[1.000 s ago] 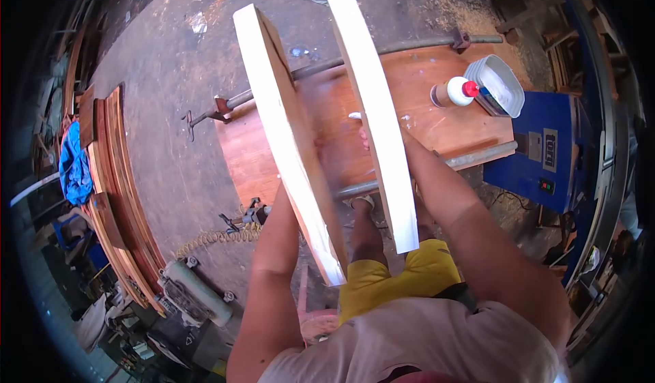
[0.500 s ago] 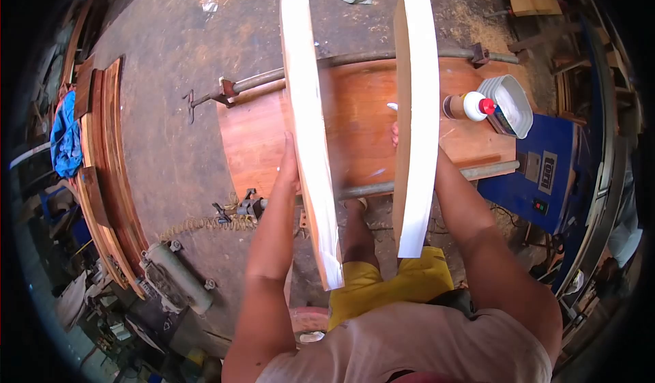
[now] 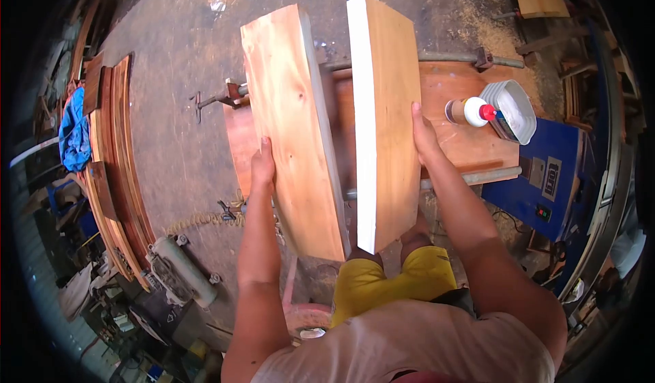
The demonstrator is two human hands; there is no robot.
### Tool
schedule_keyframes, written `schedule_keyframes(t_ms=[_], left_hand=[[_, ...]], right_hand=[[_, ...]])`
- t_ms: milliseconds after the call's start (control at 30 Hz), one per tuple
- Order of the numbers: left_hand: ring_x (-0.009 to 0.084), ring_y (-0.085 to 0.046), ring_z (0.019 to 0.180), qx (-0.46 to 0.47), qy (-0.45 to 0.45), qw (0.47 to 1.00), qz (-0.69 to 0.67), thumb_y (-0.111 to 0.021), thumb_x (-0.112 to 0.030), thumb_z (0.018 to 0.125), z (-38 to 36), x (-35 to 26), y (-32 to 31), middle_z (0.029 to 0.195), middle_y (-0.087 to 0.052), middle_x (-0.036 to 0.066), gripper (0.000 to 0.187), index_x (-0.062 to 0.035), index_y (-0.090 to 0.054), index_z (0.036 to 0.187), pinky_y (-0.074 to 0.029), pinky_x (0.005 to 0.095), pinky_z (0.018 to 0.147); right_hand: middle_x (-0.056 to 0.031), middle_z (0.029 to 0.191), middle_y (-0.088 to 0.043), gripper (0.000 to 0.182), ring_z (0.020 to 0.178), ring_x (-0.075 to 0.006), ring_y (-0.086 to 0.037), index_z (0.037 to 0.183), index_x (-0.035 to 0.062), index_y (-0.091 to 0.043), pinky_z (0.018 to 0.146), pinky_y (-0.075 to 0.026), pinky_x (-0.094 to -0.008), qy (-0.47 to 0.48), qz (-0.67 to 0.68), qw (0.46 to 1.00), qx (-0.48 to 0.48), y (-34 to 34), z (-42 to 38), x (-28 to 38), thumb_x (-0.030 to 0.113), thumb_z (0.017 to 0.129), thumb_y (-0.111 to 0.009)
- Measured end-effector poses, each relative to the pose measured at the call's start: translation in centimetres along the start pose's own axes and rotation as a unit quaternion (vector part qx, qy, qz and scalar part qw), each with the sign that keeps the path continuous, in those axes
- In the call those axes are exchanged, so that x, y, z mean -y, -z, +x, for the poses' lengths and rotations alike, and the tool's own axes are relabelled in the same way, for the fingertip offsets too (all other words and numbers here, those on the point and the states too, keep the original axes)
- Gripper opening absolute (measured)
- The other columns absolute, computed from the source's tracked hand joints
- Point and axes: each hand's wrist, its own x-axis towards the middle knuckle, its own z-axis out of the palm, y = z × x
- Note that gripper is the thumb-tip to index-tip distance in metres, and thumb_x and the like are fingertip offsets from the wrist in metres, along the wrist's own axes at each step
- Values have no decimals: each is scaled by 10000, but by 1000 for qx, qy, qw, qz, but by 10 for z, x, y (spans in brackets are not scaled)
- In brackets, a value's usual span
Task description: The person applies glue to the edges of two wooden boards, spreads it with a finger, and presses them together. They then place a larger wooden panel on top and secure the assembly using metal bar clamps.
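My left hand (image 3: pixel 262 165) grips a wooden board (image 3: pixel 290 124) by its outer left edge, thumb on the broad face. A similar board (image 3: pixel 392 120) is in my right hand (image 3: pixel 424 134), held by its outer right edge. Both boards are raised side by side with a gap between them. The right board's narrow edge facing the gap looks bright white; the left board's inner edge is paler than its face. Beneath them lies a reddish wood panel (image 3: pixel 457 137), partly hidden, with a pipe clamp (image 3: pixel 437 56) along its far side.
On the panel's right end are a white bottle with a red cap (image 3: pixel 472 111) and a grey plastic container (image 3: pixel 520 113). A blue machine (image 3: pixel 532 171) stands at the right. Long planks (image 3: pixel 112 165) and a metal cylinder (image 3: pixel 184 274) are at the left, with a coiled hose (image 3: pixel 198 223) nearby.
Both boards have turned: before, mostly their bright narrow edges faced up; now their broad faces show. Their upper ends have shifted left, and both hands have come into fuller view.
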Motion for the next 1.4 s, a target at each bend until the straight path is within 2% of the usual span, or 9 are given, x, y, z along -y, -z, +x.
schedule_keyframes(t_ms=[167, 633, 700, 733, 800, 967, 1100, 1133, 1400], left_hand=[[272, -641, 1030, -105, -106, 978, 144, -516, -482, 965, 8, -7, 2, 1148, -665, 203, 639, 101, -594, 1215, -483, 364, 896], [323, -622, 1045, -157, -122, 959, 203, -569, -477, 933, 6, 13, 13, 1126, -643, 255, 612, 83, -588, 1181, -474, 366, 908], [283, -602, 994, -168, -247, 948, 111, -616, -339, 930, -15, 33, 17, 1079, -623, 208, 477, 61, -568, 1184, -479, 367, 879], [283, -602, 994, -177, -237, 949, 108, -616, -339, 930, -37, 46, 19, 1079, -623, 208, 477, 61, -568, 1184, -479, 367, 879], [218, -578, 931, -254, -352, 885, 167, -644, -192, 909, -102, 76, 17, 1014, -597, 147, 339, 39, -584, 1150, -482, 350, 830], [130, -562, 806, -329, -222, 915, 75, -669, -130, 894, -231, 203, -5, 900, -602, 56, 215, 8, -607, 1047, -477, 279, 739], [102, -555, 756, -295, -37, 949, -102, -662, -142, 919, -264, 267, -56, 883, -626, 19, 288, 1, -609, 1164, -470, 243, 699], [93, -563, 747, -255, 19, 943, -214, -655, -133, 927, -266, 271, -73, 880, -637, 17, 318, 10, -602, 1206, -469, 226, 681], [69, -605, 827, -235, 11, 891, -387, -575, -75, 966, -259, 215, -123, 1024, -665, 45, 410, 69, -496, 1342, -504, 197, 733]], right_hand=[[-208, 1276, -581, 809, 1197, -268, -553, 1343, -90, -458, 981, -448, -350, 64, -110, 989, -71, 1, -1, -1, 609, 937, -493], [-288, 1211, -593, 868, 1149, -377, -582, 1312, -83, -437, 973, -449, -399, 98, -376, 903, -183, -6, -26, -20, 649, 866, -569], [-293, 1216, -588, 868, 1151, -382, -579, 1323, -81, -426, 975, -448, -404, 104, -391, 898, -174, -8, -29, -24, 649, 871, -558], [-295, 1219, -585, 843, 1156, -383, -575, 1328, -83, -426, 983, -442, -406, 96, -372, 908, -168, -14, -33, -24, 624, 887, -553], [-296, 1222, -581, 817, 1162, -383, -570, 1334, -85, -426, 991, -436, -407, 83, -360, 917, -148, -21, -38, -29, 599, 903, -548], [-242, 1237, -596, 652, 1172, -355, -566, 1302, -58, -492, 992, -429, -398, 183, -338, 920, -73, -23, -36, -44, 494, 956, -531], [-225, 1250, -594, 603, 1175, -331, -561, 1332, -30, -479, 989, -429, -387, 164, -332, 928, -52, -31, -49, -35, 456, 976, -513], [-225, 1250, -594, 603, 1175, -331, -561, 1332, -30, -479, 989, -429, -387, 163, -338, 926, -42, -29, -47, -36, 456, 976, -513], [-235, 1327, -533, 619, 1235, -327, -514, 1400, -26, -388, 1032, -395, -383, 211, -333, 919, -31, -27, -45, -43, 421, 989, -505]])
